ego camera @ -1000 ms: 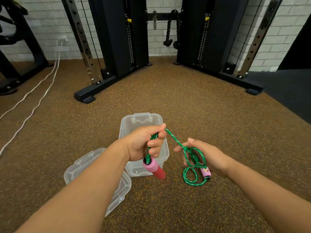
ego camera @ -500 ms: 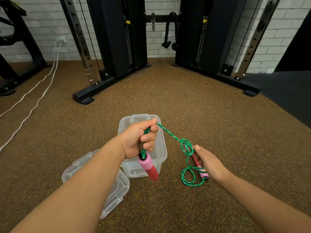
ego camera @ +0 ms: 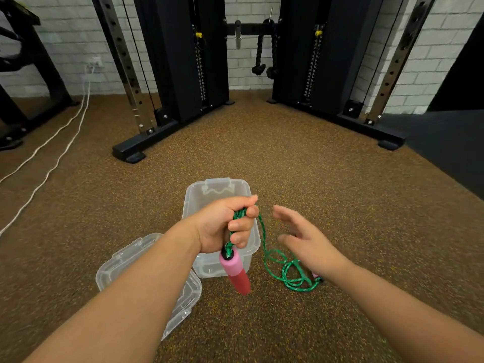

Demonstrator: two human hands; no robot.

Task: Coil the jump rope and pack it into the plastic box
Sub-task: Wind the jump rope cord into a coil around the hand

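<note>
My left hand (ego camera: 225, 226) is closed around several loops of the green jump rope, held over the clear plastic box (ego camera: 199, 197). A pink and red handle (ego camera: 234, 271) hangs down from that fist. The loose rope (ego camera: 288, 273) runs from the fist down to a small heap on the floor, right of the box. The second pink handle (ego camera: 315, 275) lies there, mostly hidden behind my right wrist. My right hand (ego camera: 303, 237) hovers above the heap, blurred, fingers spread and holding nothing.
The box's clear lid (ego camera: 125, 260) lies on the brown speckled floor, left of the box and under my left forearm. Black cable-machine frames (ego camera: 131, 150) stand ahead. White cables (ego camera: 52, 150) trail across the floor at the left. A dark mat (ego camera: 450, 142) lies far right.
My right hand has let go of the rope and the second handle and risen toward the left hand, fingers spread. The loose rope and handle now rest on the floor. The left fist barely moved.
</note>
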